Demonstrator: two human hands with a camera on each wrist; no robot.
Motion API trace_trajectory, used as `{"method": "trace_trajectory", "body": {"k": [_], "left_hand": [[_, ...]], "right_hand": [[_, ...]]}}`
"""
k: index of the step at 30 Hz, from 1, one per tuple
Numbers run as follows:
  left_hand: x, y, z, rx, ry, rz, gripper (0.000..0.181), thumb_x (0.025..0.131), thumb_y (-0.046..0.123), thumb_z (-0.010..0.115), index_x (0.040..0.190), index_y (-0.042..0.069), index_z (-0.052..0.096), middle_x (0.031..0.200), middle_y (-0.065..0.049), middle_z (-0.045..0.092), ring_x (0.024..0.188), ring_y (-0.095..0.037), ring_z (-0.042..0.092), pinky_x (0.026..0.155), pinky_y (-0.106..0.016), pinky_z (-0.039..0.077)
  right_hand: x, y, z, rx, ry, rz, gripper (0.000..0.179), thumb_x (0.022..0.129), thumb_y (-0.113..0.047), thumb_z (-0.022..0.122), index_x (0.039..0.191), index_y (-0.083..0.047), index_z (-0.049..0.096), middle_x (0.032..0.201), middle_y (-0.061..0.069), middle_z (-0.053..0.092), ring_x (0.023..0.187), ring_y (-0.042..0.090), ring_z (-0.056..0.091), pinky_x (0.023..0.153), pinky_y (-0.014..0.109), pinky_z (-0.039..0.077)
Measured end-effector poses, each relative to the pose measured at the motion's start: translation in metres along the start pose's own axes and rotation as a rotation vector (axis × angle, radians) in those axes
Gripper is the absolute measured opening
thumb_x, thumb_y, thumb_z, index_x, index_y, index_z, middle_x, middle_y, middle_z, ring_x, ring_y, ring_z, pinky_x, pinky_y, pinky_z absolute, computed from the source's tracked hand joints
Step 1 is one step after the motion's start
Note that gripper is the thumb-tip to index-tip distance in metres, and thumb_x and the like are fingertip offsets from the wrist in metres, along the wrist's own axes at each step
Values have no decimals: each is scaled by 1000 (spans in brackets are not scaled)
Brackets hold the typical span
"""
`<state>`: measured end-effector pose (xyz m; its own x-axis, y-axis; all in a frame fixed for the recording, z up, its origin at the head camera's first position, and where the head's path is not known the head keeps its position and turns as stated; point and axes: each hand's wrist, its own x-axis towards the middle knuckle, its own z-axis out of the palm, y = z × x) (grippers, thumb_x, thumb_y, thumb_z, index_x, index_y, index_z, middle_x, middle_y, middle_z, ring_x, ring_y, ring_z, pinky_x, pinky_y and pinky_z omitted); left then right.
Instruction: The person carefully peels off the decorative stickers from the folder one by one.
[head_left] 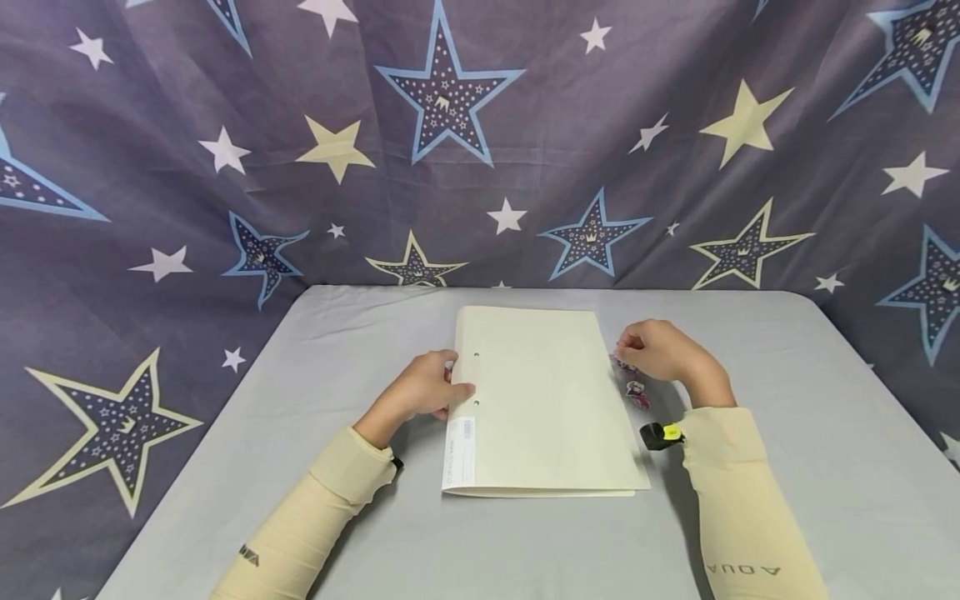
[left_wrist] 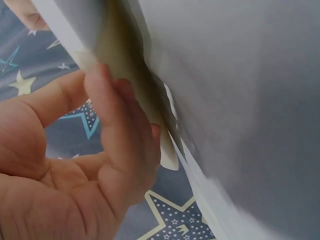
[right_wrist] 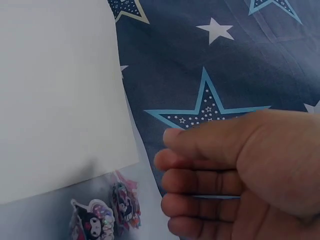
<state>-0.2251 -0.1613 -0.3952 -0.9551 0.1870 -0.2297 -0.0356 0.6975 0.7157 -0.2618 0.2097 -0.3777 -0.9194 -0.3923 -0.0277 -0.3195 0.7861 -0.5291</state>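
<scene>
A cream file folder point(head_left: 540, 400) with two punched holes and a white label at its lower left lies on the grey-covered table. My left hand point(head_left: 423, 385) grips its left edge, thumb on top and fingers underneath. In the left wrist view, the left hand point(left_wrist: 115, 135) is at the folder edge point(left_wrist: 135, 85). My right hand point(head_left: 663, 354) hovers beside the folder's right edge, fingers loosely curled. Near its fingertips are small colourful cartoon-figure pieces point(head_left: 637, 393). The right wrist view shows nothing between the fingers of the right hand point(right_wrist: 215, 175); a black-hooded figure piece point(right_wrist: 92, 220) lies below left.
The grey tabletop point(head_left: 525, 550) extends around the folder on all sides. Behind it hangs a dark star-patterned cloth point(head_left: 480, 192). A black device with a yellow tag point(head_left: 662, 435) sits at the right wrist.
</scene>
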Motion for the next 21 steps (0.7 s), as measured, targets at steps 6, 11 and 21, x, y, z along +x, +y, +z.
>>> {"method": "trace_trajectory", "body": {"k": [6,11,21], "left_hand": [[1,0,1,132,-9,30,40,95,24,76,124,3,60,83,-11,57,55,-22,64,50,-29,47],[4,-2,2,245,51,111,60,97,32,72,141,-4,54,107,-19,64,91,-30,66,75,-41,57],[5,0,3,523,199,399,91,94,70,56,161,12,34,169,-15,17,156,-39,6,123,-66,9]], "right_hand": [[6,-6,7,0,64,-60,26,102,-23,64,112,-1,71,93,10,71,82,22,63,76,41,54],[11,-12,16,19,80,-97,65,100,-41,67,146,2,52,143,23,57,130,41,55,110,57,43],[15,-33,33,-154,-46,-77,110,88,-77,59,166,-24,3,171,9,-2,155,42,-6,119,71,-4]]}}
